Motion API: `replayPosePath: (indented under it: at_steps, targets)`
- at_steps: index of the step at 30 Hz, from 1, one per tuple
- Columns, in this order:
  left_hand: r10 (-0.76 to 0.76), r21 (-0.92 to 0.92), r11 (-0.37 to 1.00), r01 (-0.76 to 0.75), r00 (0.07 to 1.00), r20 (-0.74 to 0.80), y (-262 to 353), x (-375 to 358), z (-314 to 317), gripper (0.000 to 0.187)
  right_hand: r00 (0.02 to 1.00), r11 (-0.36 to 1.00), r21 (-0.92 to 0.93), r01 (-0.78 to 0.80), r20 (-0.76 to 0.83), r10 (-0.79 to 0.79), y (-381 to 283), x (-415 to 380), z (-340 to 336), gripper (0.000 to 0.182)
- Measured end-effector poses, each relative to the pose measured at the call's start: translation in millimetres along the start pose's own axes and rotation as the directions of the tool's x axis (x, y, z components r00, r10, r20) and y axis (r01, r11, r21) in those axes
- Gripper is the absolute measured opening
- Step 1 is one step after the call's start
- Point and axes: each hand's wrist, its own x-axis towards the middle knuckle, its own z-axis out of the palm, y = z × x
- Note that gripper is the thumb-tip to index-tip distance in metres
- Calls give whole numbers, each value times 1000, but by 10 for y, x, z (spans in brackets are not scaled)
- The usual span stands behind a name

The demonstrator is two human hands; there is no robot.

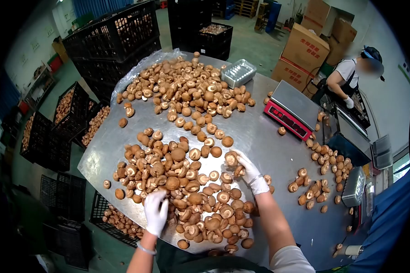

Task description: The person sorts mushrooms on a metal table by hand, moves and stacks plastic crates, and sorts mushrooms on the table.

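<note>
Both of my hands wear white gloves. My right hand (pixel 247 167) is closed around mushrooms (pixel 231 158) at the right edge of the near pile. At the left side of that pile (pixel 177 154), my left hand (pixel 156 210) touches the mushrooms, with thumb and fingers bent; its fingertips are partly hidden, and I cannot make out what is between them. The brown mushrooms lie loose on a metal table (pixel 100 154). Farther back is a second large heap (pixel 187 86), partly on clear plastic film.
A red scale (pixel 289 118) and clear plastic trays (pixel 238 73) stand on the table. More mushrooms (pixel 316 191) lie at the right. Black crates (pixel 114 36) stack behind; a crate (pixel 100 214) sits below the left edge. A co-worker (pixel 346 77) stands at the far right near cartons (pixel 303 50).
</note>
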Motion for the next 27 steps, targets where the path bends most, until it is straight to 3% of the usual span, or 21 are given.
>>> replayPosePath:
  at_steps: [1, 3, 4, 5, 7, 8, 9, 12, 15, 16, 17, 18, 19, 20, 21, 22, 23, 25, 26, 27]
  targets:
    - [10, 11, 1000, -10, 1000, 9, -41, 219, 60, 23, 1000, 1000, -5, -2, -3, 2, -31, 70, -29, 39]
    - [40, 47, 998, -41, 999, 21, -120, 636, 230, 26, 997, 907, -414, -77, -35, 68, -98, 247, -88, 36]
    - [36, 42, 998, -37, 999, 14, -179, 810, 349, 28, 973, 705, -678, 207, 65, -222, 63, 421, -92, 36]
    - [33, 39, 999, -33, 999, 7, -247, 957, 479, 29, 856, 342, -869, 358, 159, -492, 227, 597, -104, 37]
    - [-34, 102, 994, 28, 998, 50, -378, 1182, 733, 30, 821, -130, -976, 177, 219, -528, 238, 677, 138, 36]
    - [-81, 160, 985, 65, 992, 100, -428, 1263, 841, 33, 897, -229, -971, 71, 163, -410, 247, 691, 255, 38]
    - [-145, 197, 975, 103, 966, 216, -455, 1345, 907, 38, 935, -258, -961, 102, 181, -304, 308, 714, 255, 42]
    - [-261, 300, 943, 144, 879, 400, -499, 1466, 1046, 45, 931, -256, -960, 116, 195, -308, 340, 752, 218, 40]
    - [-232, 200, 966, 163, 889, 395, -578, 1517, 1066, 44, 886, -208, -967, 146, 222, -408, 346, 671, 84, 30]
    - [-169, 55, 986, 159, 937, 306, -582, 1483, 1070, 43, 948, 283, -949, 141, 46, -316, 357, 656, 7, 26]
    - [-193, -126, 964, 232, 945, 264, -495, 1459, 1016, 41, 987, 704, -708, 59, -65, -147, 352, 637, -60, 22]
    - [-292, -378, 837, 395, 908, 300, -355, 1423, 961, 41, 993, 817, -572, -76, -114, 13, 265, 515, -39, 22]
    - [-372, -584, 622, 522, 853, 366, -198, 1369, 897, 40, 993, 819, -568, -79, -121, 12, 272, 449, -28, 22]
    - [-433, -647, 381, 661, 746, 506, -79, 1311, 815, 41, 996, 881, -473, -31, -88, -12, 290, 379, -8, 22]
    - [-390, -726, 91, 682, 695, 604, -45, 1213, 814, 40, 998, 928, -372, 19, -54, -42, 297, 315, 17, 22]
    - [-352, -765, -80, 639, 700, 621, -10, 1126, 847, 40, 999, 940, -340, -31, -45, 16, 293, 244, 39, 21]
    - [-314, -776, -250, 580, 709, 631, 8, 1033, 904, 40, 997, 936, -343, 77, 14, -77, 356, 197, 63, 20]
    - [-303, -683, -526, 506, 639, 707, 60, 864, 963, 37, 995, 873, -479, 97, 21, -99, 300, -10, 235, 19]
    - [-309, -678, -570, 464, 644, 700, 124, 796, 973, 38, 973, 771, -603, 205, 40, -227, 301, -110, 343, 19]
    - [-314, -670, -613, 419, 649, 693, 188, 724, 983, 39, 965, 756, -607, 245, 82, -248, 206, -265, 531, 20]
